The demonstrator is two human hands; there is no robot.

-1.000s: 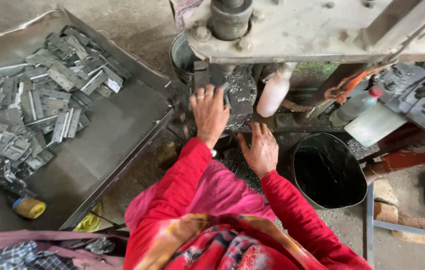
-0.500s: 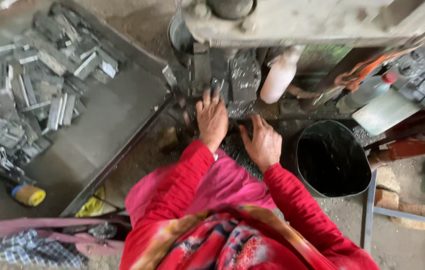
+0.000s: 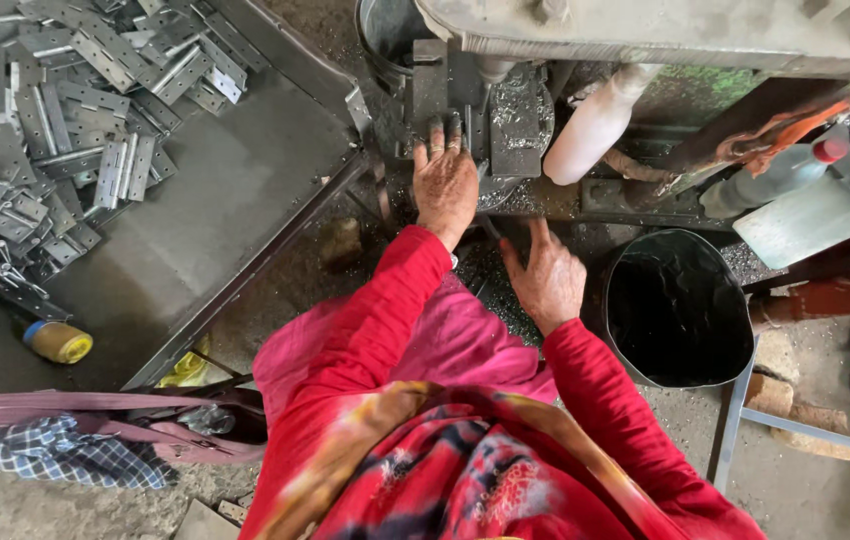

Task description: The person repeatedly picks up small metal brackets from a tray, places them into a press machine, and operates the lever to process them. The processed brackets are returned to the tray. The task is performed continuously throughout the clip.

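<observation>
- The left hand [image 3: 445,182], upper middle of the frame, lies palm down with its fingers together and stretched onto the dark metal block [image 3: 473,105] of the press machine [image 3: 685,35]; it clamps nothing.
- The right hand [image 3: 548,280], just right of centre, spreads its fingers open over the grey metal shavings [image 3: 490,290] below the machine, gripping nothing visible.
- A black bucket [image 3: 680,310] stands just right of that hand.
- A white cylinder [image 3: 595,125] leans at the machine's front.
- A flat metal tray [image 3: 195,220] fills the upper left, with a heap of hinge plates [image 3: 55,130] in it.
- A small yellow jar [image 3: 58,342] lies at the tray's lower edge.
</observation>
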